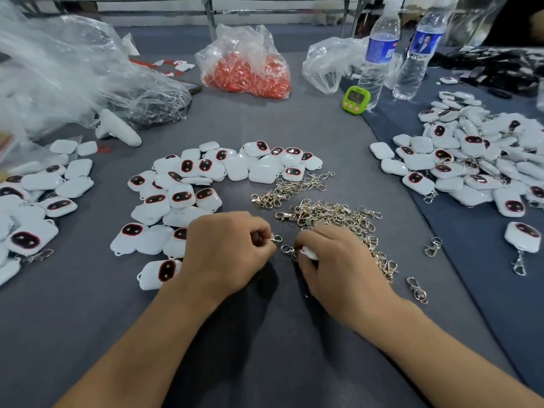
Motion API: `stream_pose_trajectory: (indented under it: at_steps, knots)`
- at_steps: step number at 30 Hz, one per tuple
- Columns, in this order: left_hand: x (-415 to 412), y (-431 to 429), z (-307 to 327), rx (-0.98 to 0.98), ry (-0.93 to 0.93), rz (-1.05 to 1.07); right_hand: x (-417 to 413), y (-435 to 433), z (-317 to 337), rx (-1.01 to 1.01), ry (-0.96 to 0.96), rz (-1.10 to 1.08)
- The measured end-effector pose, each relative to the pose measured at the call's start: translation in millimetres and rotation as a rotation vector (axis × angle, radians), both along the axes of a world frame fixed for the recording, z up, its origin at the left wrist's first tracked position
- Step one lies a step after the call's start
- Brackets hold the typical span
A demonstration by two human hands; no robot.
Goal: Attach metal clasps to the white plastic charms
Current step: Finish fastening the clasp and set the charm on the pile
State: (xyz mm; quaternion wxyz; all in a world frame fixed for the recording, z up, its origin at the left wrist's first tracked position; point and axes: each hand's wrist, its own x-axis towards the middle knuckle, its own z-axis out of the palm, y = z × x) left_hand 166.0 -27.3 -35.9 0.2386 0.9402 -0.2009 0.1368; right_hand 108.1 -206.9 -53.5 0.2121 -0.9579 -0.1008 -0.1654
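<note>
My left hand (226, 248) pinches a small metal clasp (276, 239) between thumb and fingertips. Close beside it, my right hand (332, 260) curls round a white plastic charm (309, 254), mostly hidden in the fingers, with a metal ring (287, 249) showing at its left. A heap of loose metal clasps (332, 216) lies just behind my right hand. White charms with dark red-rimmed faces (188, 184) are spread in a pile behind my left hand.
More charms lie at the far left (38, 195) and in a heap at the right (477, 160), some with clasps. A bag of red pieces (247, 72), clear bags (67, 75), two water bottles (379, 51), a green timer (355, 99) and a white controller (117, 128) stand behind.
</note>
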Motion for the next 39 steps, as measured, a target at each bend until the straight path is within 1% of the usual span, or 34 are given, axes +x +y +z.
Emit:
stream_pose_trajectory:
  at_steps: [4,6,8,10,11,14,15,17,19,21,22,23,24,26,29,31,33,35,38,39]
  knots:
    - [-1,-7,-4,0.038,0.037,0.000,45,-3,-1,-0.052,-0.003,-0.017]
    - [1,-9,-6,-0.005,0.049,0.044,62,-5,-1,-0.023,0.009,-0.046]
    - [5,-6,-6,-0.088,0.044,0.139,72,-6,-1,0.034,-0.021,-0.112]
    - [11,0,-3,-0.138,-0.009,0.274,74,-7,0,0.142,-0.112,-0.190]
    - [13,4,-1,-0.133,-0.070,0.333,71,-4,2,0.224,-0.146,-0.216]
    - [14,10,7,-0.027,-0.261,0.386,59,15,15,0.560,-0.119,-0.209]
    - [13,10,7,0.028,-0.289,0.374,56,22,21,0.624,-0.095,-0.184]
    - [13,9,6,0.117,-0.271,0.367,50,33,29,0.727,0.006,-0.113]
    - [14,8,4,0.194,-0.222,0.414,39,43,28,0.956,0.206,0.020]
    - [18,10,5,0.224,-0.201,0.438,28,53,19,1.214,0.435,0.151]
    - [19,11,4,0.227,-0.189,0.442,24,57,13,1.288,0.505,0.169]
    - [21,12,3,0.229,-0.177,0.445,25,58,8,1.327,0.532,0.148]
    - [22,12,1,0.227,-0.170,0.443,30,57,5,1.325,0.512,0.100]
    - [22,9,-2,0.223,-0.160,0.410,46,47,4,1.256,0.410,-0.005]
    - [21,1,-9,0.215,-0.162,0.301,63,26,7,1.155,0.249,-0.117]
    - [20,-4,-12,0.174,-0.155,0.211,67,14,7,1.020,0.141,-0.174]
    - [22,-6,-13,0.127,-0.104,0.138,67,5,4,0.846,0.077,-0.178]
    - [27,-5,-15,0.051,-0.004,0.092,65,1,2,0.767,0.096,-0.120]
    - [33,-1,-15,-0.072,0.147,0.018,58,5,2,0.816,0.231,-0.033]
    - [35,0,-14,-0.103,0.175,-0.002,58,7,1,0.788,0.255,-0.043]
